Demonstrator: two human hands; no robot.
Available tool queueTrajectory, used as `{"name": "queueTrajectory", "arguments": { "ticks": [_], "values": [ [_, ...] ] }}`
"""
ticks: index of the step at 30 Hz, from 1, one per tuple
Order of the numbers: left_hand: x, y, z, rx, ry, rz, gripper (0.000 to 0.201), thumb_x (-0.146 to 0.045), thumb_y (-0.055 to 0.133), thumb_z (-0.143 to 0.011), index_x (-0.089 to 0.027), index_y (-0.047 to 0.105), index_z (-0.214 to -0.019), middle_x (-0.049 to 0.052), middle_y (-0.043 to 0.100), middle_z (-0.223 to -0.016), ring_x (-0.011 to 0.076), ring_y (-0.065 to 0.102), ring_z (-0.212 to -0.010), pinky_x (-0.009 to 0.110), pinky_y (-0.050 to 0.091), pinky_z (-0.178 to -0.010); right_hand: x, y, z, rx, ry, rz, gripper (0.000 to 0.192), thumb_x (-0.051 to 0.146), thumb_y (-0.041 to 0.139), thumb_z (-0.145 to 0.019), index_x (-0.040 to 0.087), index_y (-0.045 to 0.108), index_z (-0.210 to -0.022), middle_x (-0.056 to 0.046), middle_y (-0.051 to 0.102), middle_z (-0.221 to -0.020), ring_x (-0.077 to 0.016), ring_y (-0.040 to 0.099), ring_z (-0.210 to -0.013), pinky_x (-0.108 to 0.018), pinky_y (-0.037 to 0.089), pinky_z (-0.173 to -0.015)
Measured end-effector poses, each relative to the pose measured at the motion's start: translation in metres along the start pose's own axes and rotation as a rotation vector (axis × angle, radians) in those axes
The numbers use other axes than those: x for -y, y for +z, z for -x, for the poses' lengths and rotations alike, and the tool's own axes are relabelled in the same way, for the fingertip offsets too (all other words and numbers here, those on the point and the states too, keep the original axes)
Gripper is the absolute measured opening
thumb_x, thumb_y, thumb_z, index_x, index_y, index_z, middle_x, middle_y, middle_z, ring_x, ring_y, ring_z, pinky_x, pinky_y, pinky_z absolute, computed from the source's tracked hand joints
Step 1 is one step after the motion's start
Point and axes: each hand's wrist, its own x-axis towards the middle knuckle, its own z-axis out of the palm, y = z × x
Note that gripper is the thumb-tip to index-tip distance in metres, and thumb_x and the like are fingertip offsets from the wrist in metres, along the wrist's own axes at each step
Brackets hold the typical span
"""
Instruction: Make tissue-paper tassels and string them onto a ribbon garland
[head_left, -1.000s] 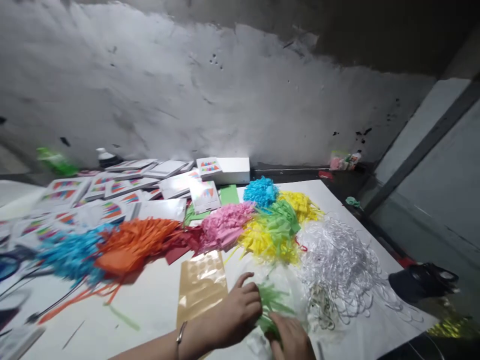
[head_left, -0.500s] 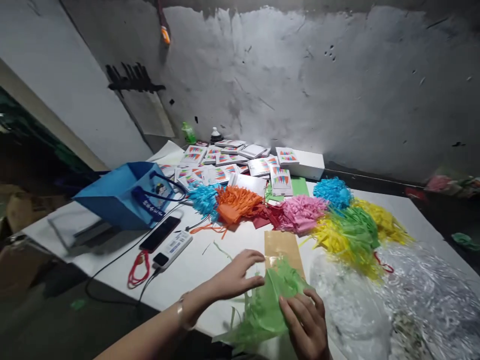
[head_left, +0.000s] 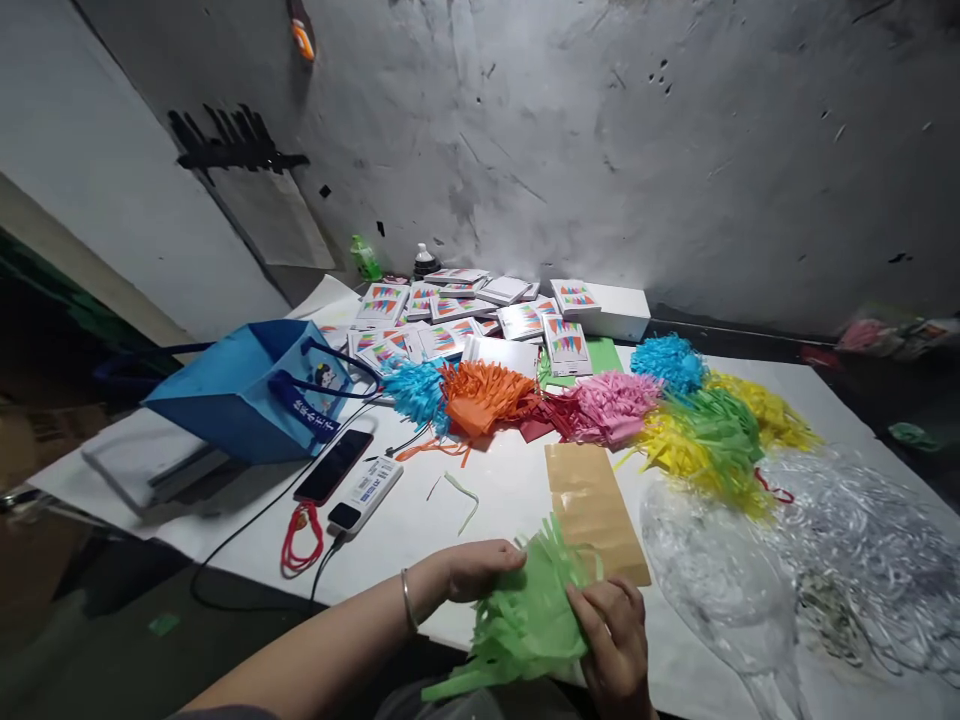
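Observation:
Green fringed tissue paper [head_left: 529, 610] is held between both hands at the table's front edge, its cut strips hanging loose at the top and lower left. My left hand [head_left: 484, 570] is closed on its left side, thumb on top; the fingers beneath are hidden. At the right edge, my right hand [head_left: 615, 630] pinches the same paper between thumb and fingers. Just beyond the hands lies a flat brown paper sheet [head_left: 596, 510]. A thin green strip [head_left: 465, 500] rests on the white table to the left of it.
Fringed tissue bundles in orange [head_left: 487, 400], pink [head_left: 611, 405] and yellow [head_left: 667, 450] line the middle. Several printed packs [head_left: 450, 340] pile up behind. A blue bag [head_left: 232, 390], a phone [head_left: 334, 465] and a power bank [head_left: 367, 495] are left; clear plastic [head_left: 720, 580] lies right.
My left hand has gone from spread fingers above the paper to gripping its left side. The green paper has been drawn off the brown sheet, towards me. The view has shifted slightly.

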Motion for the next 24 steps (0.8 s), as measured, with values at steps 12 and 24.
{"name": "queueTrajectory", "arguments": {
  "ticks": [12, 24],
  "values": [
    [-0.041, 0.010, 0.022, -0.324, 0.220, -0.628, 0.053, -0.044, 0.079, -0.065, -0.014, 0.064, -0.106, -0.010, 0.039, -0.057, 0.0086, 0.035, -0.054, 0.021, 0.025, -0.050, 0.002, 0.024, 0.028, 0.016, 0.163, 0.095, 0.055, 0.001, 0.033, -0.079, 0.017, 0.059, -0.124, -0.006, 0.064, -0.086, -0.0178, 0.062, -0.083, -0.041, 0.042, -0.091],
    [-0.030, 0.017, 0.012, -0.029, 0.233, -0.319, 0.051, -0.061, 0.080, -0.058, -0.013, 0.063, -0.065, 0.004, 0.063, -0.084, 0.0183, 0.055, -0.081, 0.026, 0.043, -0.073, 0.000, 0.026, 0.031, 0.060, 0.193, 0.099, 0.048, 0.011, 0.037, -0.088, 0.018, 0.055, -0.132, -0.005, 0.061, -0.086, -0.0195, 0.060, -0.083, -0.044, 0.042, -0.087]
  ]
}}
